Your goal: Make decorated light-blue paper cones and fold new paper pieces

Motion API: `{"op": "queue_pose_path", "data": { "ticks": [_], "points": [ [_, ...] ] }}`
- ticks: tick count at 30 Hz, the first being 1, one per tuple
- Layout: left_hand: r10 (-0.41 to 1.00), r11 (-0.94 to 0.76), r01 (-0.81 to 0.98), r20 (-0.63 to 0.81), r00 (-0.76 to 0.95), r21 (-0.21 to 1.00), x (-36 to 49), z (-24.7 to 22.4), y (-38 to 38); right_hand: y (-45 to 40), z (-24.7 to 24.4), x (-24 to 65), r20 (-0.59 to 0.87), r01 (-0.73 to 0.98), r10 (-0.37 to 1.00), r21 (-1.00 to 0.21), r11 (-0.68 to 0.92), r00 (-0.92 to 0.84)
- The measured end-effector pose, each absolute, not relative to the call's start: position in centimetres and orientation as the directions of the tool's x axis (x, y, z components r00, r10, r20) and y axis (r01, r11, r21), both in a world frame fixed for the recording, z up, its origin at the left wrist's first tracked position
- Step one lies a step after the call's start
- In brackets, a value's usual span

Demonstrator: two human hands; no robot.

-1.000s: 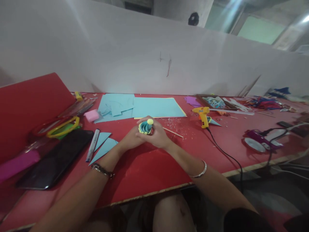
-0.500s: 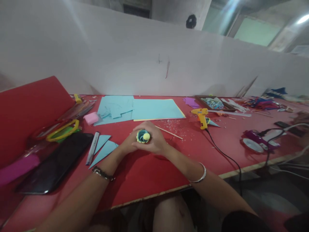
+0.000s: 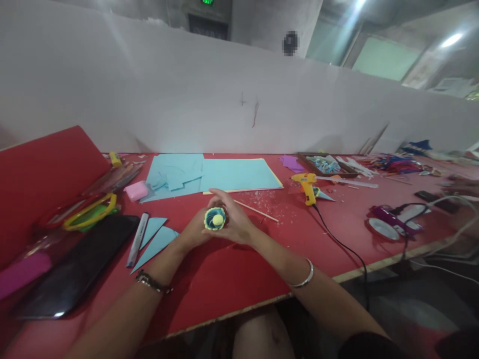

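Papercraft cone, blue with a yellow scalloped rim and ball, is over the desk, its top facing the camera, grasped between the curled left hand and right hand. From it, a thin stick lies toward three o'clock, a yellow glue gun two, a blue sheet one, a marker eight.

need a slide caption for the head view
The left hand and right hand cup a blue-and-yellow craft piece over a red tabletop, yellow glue gun to the right.
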State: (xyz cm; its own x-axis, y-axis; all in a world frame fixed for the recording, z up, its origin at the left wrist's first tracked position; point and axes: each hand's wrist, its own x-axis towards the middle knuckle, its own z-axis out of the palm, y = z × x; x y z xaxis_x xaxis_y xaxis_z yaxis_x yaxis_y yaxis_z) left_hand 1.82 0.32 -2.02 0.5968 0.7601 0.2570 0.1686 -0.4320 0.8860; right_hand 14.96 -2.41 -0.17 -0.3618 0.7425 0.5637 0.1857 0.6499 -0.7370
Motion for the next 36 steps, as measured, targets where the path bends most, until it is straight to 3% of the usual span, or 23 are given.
{"op": "queue_pose_path", "data": {
  "ticks": [6,10,15,19,23,27,30,36],
  "points": [
    [0.807,-0.449,0.279,0.251,0.535,0.849,1.7,-1.5,-0.1,-2.2,0.2,15.1,0.609,0.277,0.696,-0.643,0.714,-0.381],
    [0.775,-0.493,0.293,0.26,0.576,0.819,1.9,-1.7,0.1,-2.1,-0.3,14.7,0.58,0.206,0.756,-0.735,0.646,-0.305],
    [0.728,-0.534,0.269,0.274,0.629,0.801,1.8,-2.0,0.2,-1.3,-0.9,14.6,0.305,-0.146,0.943,-0.947,0.285,-0.137],
    [0.765,-0.473,0.21,0.28,0.58,0.855,1.6,-1.7,0.2,-0.1,-0.6,16.0,0.186,-0.457,0.976,-0.862,0.218,0.116],
    [0.898,-0.378,0.378,0.236,0.37,0.845,1.1,-2.2,1.1,0.6,-0.1,17.8,0.118,-0.619,0.992,-0.777,0.115,0.036],
    [0.885,-0.465,0.466,0.389,0.255,0.752,0.5,-2.7,1.7,0.5,-0.2,18.0,0.127,-0.632,0.985,-0.775,0.026,-0.116],
    [0.822,-0.566,0.533,0.482,0.304,0.628,0.4,-2.6,1.3,0.2,-0.4,17.3,0.134,-0.614,0.978,-0.79,0.007,-0.161],
    [0.788,-0.614,0.624,0.417,0.453,0.483,0.7,-2.6,0.4,0.1,-1.1,16.6,0.015,-0.455,0.992,-0.889,-0.042,-0.123]
  ]
}}
